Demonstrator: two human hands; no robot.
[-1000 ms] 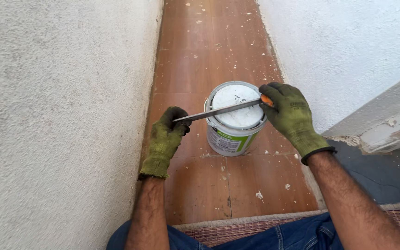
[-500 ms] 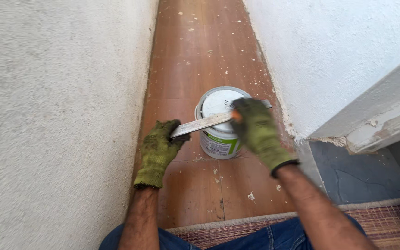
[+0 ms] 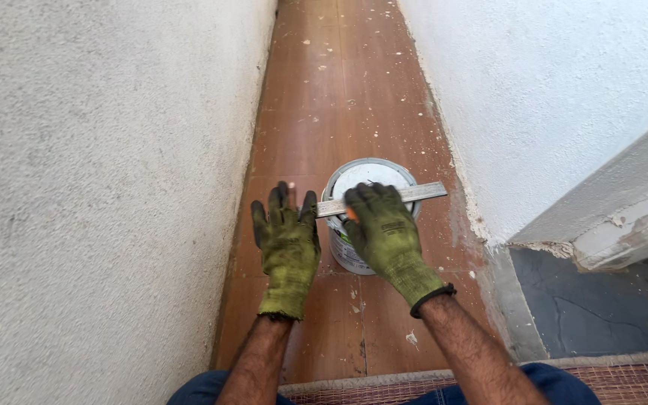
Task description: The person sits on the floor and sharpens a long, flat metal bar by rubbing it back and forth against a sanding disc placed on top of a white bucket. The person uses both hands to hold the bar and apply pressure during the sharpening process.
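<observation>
Seemingly pinned by the right hand, fingers curled w/ a maybe-orange handle beneath, the metal blade spans the paint can on the floor; left hand open beside it — keep the blade flat, pressure even.

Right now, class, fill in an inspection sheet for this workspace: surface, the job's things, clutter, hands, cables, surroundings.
Surface: brown tiled floor, a narrow strip speckled with white flecks.
Job's things: round paint can with a white lid, standing upright; flat metal strip lying across its top.
Clutter: white crumbs and chips scattered on the tiles.
Hands: left hand in a green glove, open, fingers spread beside the can; right hand, gloved, over the can and strip, grip unclear.
Cables: nothing seen.
Surroundings: rough plastered wall on the left, white wall on the right, chipped ledge, woven mat at the knees.
</observation>
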